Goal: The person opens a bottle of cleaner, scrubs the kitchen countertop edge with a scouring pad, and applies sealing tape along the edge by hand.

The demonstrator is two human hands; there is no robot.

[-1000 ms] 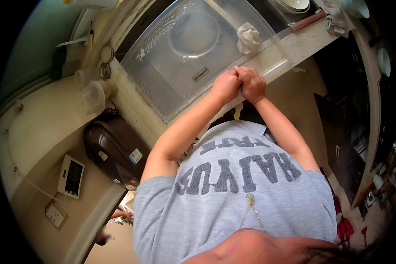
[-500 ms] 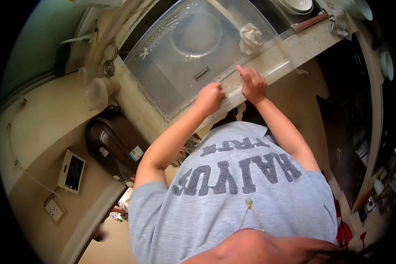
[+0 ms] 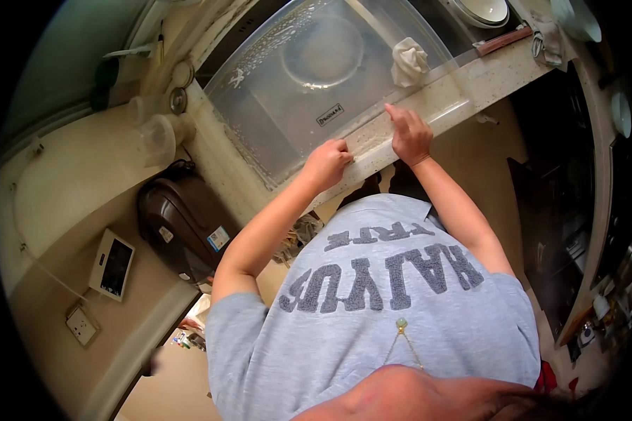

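Note:
A large clear plastic box point(image 3: 267, 123), with a small dark label and white suds on it, lies over the sink area. My left hand point(image 3: 326, 165) is closed at the box's near edge above the counter rim; what its fingers hold, if anything, is hidden. Further right, my right hand point(image 3: 412, 137) is beside the near edge, its thumb stretched out and no object visible in it. A crumpled white cloth point(image 3: 409, 62) lies just beyond the right hand, at the box's right side.
White bowls point(image 3: 486, 10) and a reddish bar point(image 3: 504, 41) are at the upper right, near a folded cloth point(image 3: 546, 49). A brown bin point(image 3: 182, 217) stands below the left counter. A wall-mounted screen point(image 3: 112, 265) and a socket point(image 3: 82, 325) are at the left.
My left hand has shifted left along the box's near edge, widening the space between my hands. The right hand has barely moved, and the view has shifted slightly.

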